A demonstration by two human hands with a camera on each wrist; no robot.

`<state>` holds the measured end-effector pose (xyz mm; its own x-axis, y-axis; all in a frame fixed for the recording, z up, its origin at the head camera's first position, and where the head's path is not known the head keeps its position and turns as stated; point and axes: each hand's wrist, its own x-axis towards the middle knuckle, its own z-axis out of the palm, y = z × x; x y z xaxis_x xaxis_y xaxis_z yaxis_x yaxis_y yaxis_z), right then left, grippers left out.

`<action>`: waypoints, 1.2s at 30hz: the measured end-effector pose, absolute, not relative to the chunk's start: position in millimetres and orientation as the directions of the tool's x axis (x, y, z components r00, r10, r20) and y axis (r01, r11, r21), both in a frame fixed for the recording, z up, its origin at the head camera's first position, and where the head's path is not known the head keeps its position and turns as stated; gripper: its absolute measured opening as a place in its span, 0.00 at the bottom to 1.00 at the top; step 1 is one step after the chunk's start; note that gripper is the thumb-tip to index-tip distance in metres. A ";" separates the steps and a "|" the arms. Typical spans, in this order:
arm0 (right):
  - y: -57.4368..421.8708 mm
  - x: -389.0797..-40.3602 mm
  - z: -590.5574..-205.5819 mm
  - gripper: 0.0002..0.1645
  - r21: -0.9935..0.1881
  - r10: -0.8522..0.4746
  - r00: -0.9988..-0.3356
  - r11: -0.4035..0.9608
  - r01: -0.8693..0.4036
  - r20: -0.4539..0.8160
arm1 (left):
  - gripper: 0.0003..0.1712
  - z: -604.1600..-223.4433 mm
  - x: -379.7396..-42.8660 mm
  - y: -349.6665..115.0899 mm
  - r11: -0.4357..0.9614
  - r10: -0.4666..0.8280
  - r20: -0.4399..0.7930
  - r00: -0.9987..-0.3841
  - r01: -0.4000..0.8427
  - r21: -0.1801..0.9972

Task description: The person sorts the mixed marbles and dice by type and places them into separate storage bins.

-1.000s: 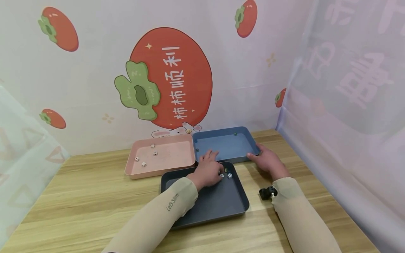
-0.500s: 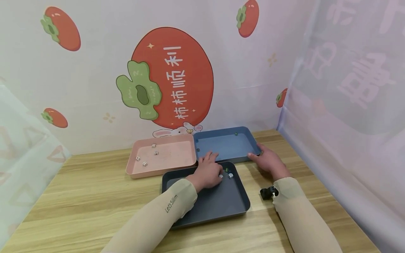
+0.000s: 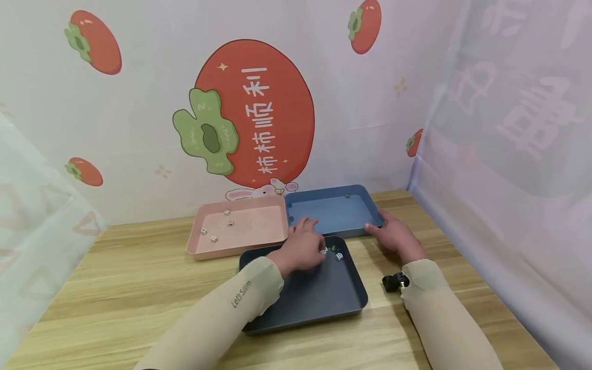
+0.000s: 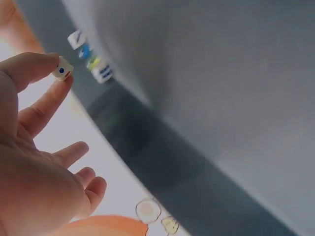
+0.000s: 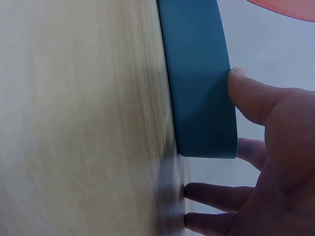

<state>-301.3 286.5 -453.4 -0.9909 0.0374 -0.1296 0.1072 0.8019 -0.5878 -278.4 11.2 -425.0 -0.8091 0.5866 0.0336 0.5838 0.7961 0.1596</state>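
Observation:
In the left wrist view, my left hand (image 4: 44,142) pinches a white die (image 4: 62,69) between thumb and index fingertip, its other fingers spread. In the head view this hand (image 3: 302,246) is over the far side of the dark grey tray (image 3: 319,298). Beside the fingertips in that tray lie another white die (image 3: 339,256) and a small green piece (image 3: 333,247); a blue piece (image 4: 85,51) shows in the left wrist view. My right hand (image 3: 394,234) holds the near right corner of the blue tray (image 3: 333,209), thumb (image 5: 241,88) at the rim.
The pink tray (image 3: 252,226) at the back left has several white dice (image 3: 214,239) in it. Small dark and green pieces (image 3: 348,195) lie in the blue tray. A black object (image 3: 394,281) is on the wooden table beside my right sleeve. A printed cloth stands behind.
My left hand has risen slightly from the tray floor with the die at its fingertips. My right hand stays at the blue tray's corner. The head view has shifted a little.

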 end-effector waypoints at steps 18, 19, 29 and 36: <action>285.3 -297.6 -450.3 0.54 -0.612 0.018 -0.992 0.785 0.094 -0.129 | 0.04 -387.7 -326.5 -102.2 0.922 0.347 0.059 -0.936 0.352 0.164; 285.3 -297.4 -450.1 0.54 -0.610 0.018 -0.992 0.787 0.093 -0.128 | 0.04 -387.4 -328.6 -108.2 0.925 0.339 0.063 -0.939 0.345 0.156; 286.8 -299.3 -451.5 0.55 -0.604 0.021 -0.993 0.792 0.089 -0.118 | 0.07 -388.9 -340.3 -158.8 0.972 0.217 -0.014 -0.976 0.215 0.094; 286.7 -300.0 -452.8 0.55 -0.609 0.026 -0.992 0.788 0.096 -0.123 | 0.06 -395.3 -341.2 -181.0 0.968 0.174 -0.029 -0.984 0.166 0.189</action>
<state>-300.0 286.7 -452.8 -0.9921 0.0257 -0.1227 0.0957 0.7877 -0.6086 -341.2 -181.0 -395.3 -0.9843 0.1740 -0.0289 0.1656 0.9680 0.1887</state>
